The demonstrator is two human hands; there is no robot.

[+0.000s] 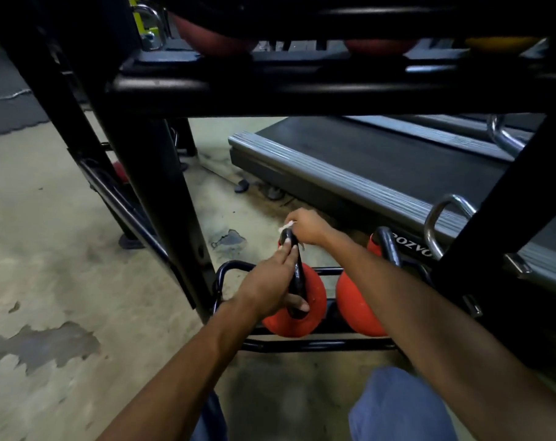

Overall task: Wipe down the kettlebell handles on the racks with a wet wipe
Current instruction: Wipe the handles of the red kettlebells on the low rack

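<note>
A red kettlebell (311, 297) with a black handle (297, 268) sits at the left end of the bottom rack rail (302, 345). My left hand (270, 281) grips the near side of that handle, thumb wrapped underneath. My right hand (307, 226) is curled over the top of the handle, pinching a white wet wipe (288, 225) against it. A second red kettlebell (354, 300) stands just to the right, partly hidden by my right forearm, its black handle (388, 246) rising behind the arm.
The black rack post (162, 186) stands left of the kettlebells, and an upper shelf beam (302, 90) holds more kettlebells overhead. A treadmill deck (365, 173) lies behind the rack. Chrome handles (442, 224) show at the right. My knees in blue trousers (397, 409) are below.
</note>
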